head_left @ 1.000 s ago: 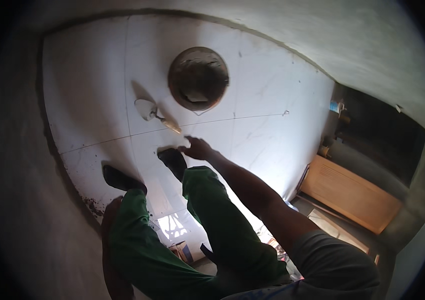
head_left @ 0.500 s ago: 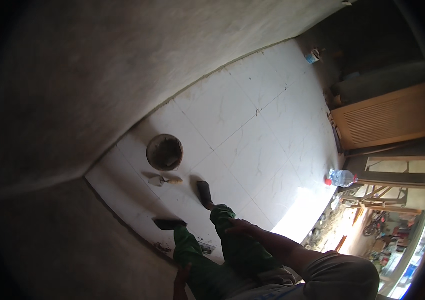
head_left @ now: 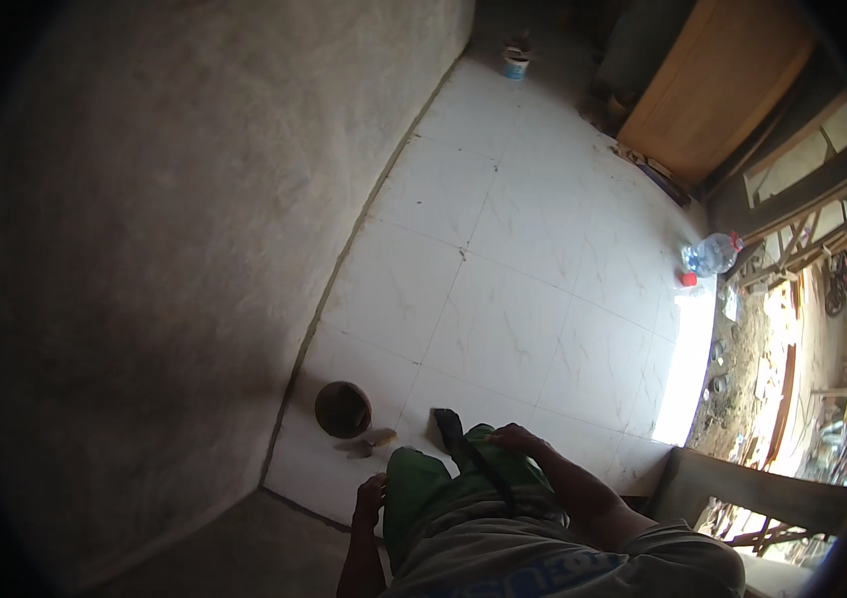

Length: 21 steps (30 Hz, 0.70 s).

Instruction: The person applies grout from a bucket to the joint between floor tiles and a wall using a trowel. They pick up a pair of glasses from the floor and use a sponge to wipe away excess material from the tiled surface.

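Note:
My right hand [head_left: 518, 441] rests on the green trouser leg near my knee, its fingers loosely spread and holding nothing visible. My left hand [head_left: 371, 493] hangs beside the other leg, fingers slightly bent and apart, with nothing seen in it. On the white tiled floor in front of me is a round bucket [head_left: 342, 409] with a dark inside. A trowel [head_left: 375, 439] with a light wooden handle lies close to it, partly shadowed. A dark foot [head_left: 443, 423] stands to the right of the trowel.
A plastered wall [head_left: 174, 229] borders the left. Far back are a small pail [head_left: 516, 63] and a leaning wooden door [head_left: 702, 90]. A large water bottle [head_left: 710, 255] with a red item stands by the bright opening at right, where timber and a motorbike [head_left: 844, 284] show outside.
The view has swung up toward the room, so bucket and trowel sit lower and smaller. My right hand has withdrawn from near the trowel handle onto my leg.

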Each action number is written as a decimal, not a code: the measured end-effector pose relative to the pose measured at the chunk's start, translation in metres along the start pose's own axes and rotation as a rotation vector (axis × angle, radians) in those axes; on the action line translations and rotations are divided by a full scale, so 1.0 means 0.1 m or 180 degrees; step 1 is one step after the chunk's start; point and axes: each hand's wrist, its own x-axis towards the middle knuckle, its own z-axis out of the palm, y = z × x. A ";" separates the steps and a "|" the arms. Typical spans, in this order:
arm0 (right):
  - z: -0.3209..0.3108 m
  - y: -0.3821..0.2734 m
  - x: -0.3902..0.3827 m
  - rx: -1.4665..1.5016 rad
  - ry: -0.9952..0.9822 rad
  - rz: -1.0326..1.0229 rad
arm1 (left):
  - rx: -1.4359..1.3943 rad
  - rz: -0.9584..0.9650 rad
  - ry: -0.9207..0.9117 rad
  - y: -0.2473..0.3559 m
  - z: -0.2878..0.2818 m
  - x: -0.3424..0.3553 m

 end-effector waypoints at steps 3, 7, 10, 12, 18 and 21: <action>-0.09 0.28 -0.21 0.0553 0.0271 0.0574 | -0.1686 -0.0759 0.0471 0.74 -0.06 0.55; -0.21 0.46 -0.49 0.2268 0.0573 0.1353 | 0.1522 0.1000 0.0201 1.05 -0.31 1.11; -0.28 0.47 -0.52 0.2801 0.0399 0.2011 | 0.0544 -0.0521 0.0167 1.25 -0.58 1.40; 0.13 1.21 -0.70 0.1700 0.0568 0.1289 | 0.0827 -0.0584 -0.0132 1.54 -0.32 1.83; -0.68 0.95 -0.67 0.2874 0.0552 0.2470 | 0.3641 0.0315 -0.0447 2.62 -1.23 2.71; -1.77 1.02 -0.68 0.3373 0.0889 0.2555 | 0.3340 0.0533 -0.0444 3.58 -1.38 3.44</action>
